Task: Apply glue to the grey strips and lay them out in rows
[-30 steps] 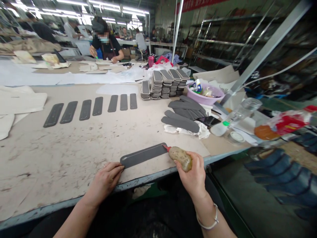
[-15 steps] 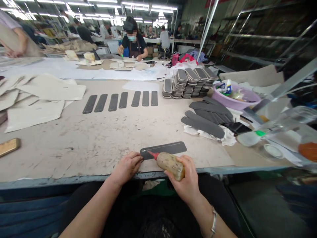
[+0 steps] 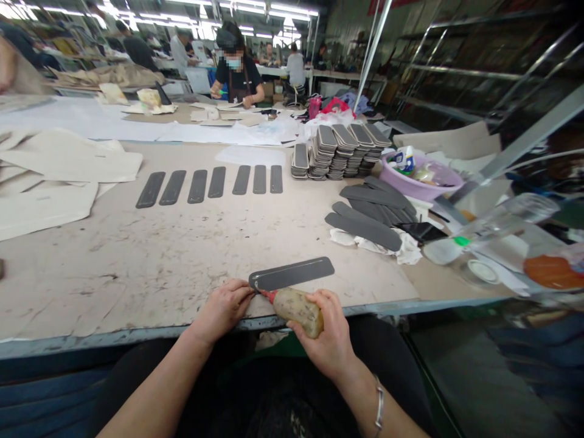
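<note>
A dark grey strip with rounded ends (image 3: 296, 272) lies near the table's front edge, a thin shiny line of glue running along its far side and around its left end. My left hand (image 3: 227, 306) has its fingers bunched together at that left end, gripping the strip's edge; the fingertips are partly hidden. In my right hand (image 3: 329, 334) is a stained squeeze glue bottle (image 3: 296, 309), tilted so that its red nozzle points down at the strip's near left corner. Fingers and thumb wrap round the bottle's base.
Several grey strips (image 3: 198, 186) lie in a row farther back. Stacked pieces (image 3: 326, 152) stand right of them, beside a purple basin (image 3: 422, 182). Loose dark strips (image 3: 365, 226) lie at the right, cream pieces (image 3: 68, 164) at the left. A co-worker (image 3: 237, 67) sits opposite.
The nozzle has moved from the strip's far side round to its near left corner, and the glue line now curves round that end. The whole view has shifted slightly.
</note>
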`<state>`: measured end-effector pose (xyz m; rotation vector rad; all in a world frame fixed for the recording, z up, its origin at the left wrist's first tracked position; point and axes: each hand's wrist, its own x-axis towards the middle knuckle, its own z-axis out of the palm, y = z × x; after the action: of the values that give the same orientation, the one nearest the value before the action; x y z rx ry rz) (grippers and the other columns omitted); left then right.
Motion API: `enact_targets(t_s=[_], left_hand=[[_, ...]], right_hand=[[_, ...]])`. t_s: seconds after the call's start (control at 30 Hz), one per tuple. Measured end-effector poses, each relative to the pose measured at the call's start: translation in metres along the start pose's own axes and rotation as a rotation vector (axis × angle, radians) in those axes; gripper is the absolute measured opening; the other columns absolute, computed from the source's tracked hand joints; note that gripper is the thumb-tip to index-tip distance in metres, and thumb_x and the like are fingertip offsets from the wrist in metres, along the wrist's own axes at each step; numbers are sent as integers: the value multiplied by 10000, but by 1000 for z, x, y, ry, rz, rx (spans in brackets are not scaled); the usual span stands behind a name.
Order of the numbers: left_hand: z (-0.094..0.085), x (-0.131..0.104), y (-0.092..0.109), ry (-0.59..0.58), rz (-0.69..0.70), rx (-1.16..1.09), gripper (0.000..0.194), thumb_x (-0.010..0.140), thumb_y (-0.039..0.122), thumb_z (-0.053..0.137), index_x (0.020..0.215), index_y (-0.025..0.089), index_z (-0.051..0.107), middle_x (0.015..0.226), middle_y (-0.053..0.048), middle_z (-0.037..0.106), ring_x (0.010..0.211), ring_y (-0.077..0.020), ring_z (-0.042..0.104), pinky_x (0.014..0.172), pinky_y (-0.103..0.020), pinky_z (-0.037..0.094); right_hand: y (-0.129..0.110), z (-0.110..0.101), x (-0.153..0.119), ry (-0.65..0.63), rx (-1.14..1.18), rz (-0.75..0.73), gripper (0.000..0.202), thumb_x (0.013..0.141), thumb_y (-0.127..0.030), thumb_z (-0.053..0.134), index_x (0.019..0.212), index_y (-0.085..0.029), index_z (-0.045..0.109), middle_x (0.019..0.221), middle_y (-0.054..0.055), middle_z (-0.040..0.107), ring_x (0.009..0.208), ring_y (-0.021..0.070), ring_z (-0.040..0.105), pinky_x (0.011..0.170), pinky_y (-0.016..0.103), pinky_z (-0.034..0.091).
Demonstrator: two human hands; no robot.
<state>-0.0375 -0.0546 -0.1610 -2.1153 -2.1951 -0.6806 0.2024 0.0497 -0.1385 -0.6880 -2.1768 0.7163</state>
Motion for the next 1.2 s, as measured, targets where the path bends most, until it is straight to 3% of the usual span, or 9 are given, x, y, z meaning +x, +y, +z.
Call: enact_targets(t_s=[0.17,0.47,0.57,0.67,0.8,0.9,1.0,1.2], left_hand=[[-1,0,-1,-25,2,24,269,916,266,439,931,169,689,959,-79,659,843,-158,619,789,-275,507],[-2,3,0,-23,-11,35,278,895,288,438,891,185,696,953,-71,667,825,-159,634,774,-270,515],[-1,4,1,-34,-14,43,269,891,284,443,883,185,693,945,-66,665,826,-159,632,774,-267,513],[-1,5,2,-39,-21,32,269,888,289,442,877,189,692,937,-63,663,815,-158,633,760,-260,516],[0,6,1,-41,-12,39,268,891,301,442,893,186,684,948,-70,657,818,-162,637,752,-257,517],[1,6,0,-58,-19,54,266,897,303,440,905,183,677,972,-72,653,840,-165,638,753,-252,514],[1,7,0,-66,-30,48,260,894,300,440,892,185,673,963,-67,652,834,-166,636,762,-259,510],[0,11,4,-46,-39,41,262,884,295,425,841,187,660,909,-63,650,794,-162,626,738,-260,505]], right_hand=[[11,-21,-5,71,-75,46,457,759,-309,703,1146,-213,479,1098,99,501,1061,248,527,905,422,502],[45,-75,-6,358,-385,118,385,782,-369,670,1093,-198,521,1008,92,559,977,262,552,860,462,505],[43,-74,-6,381,-368,106,397,777,-363,681,1098,-195,518,1023,98,549,985,264,546,855,461,505],[31,-57,-3,348,-241,64,413,785,-347,676,1122,-197,491,1049,104,527,1006,261,542,856,454,506],[11,-28,2,199,-109,36,447,772,-331,695,1144,-209,479,1092,101,501,1034,246,544,867,410,518],[5,-19,5,97,-86,51,447,765,-317,698,1145,-220,483,1114,98,488,1038,237,552,847,375,532],[12,-27,4,129,-158,117,424,773,-309,684,1141,-220,494,1125,101,488,1042,242,548,856,389,526],[43,-63,1,339,-329,162,404,782,-357,666,1117,-199,505,1048,97,533,994,260,546,859,454,502]])
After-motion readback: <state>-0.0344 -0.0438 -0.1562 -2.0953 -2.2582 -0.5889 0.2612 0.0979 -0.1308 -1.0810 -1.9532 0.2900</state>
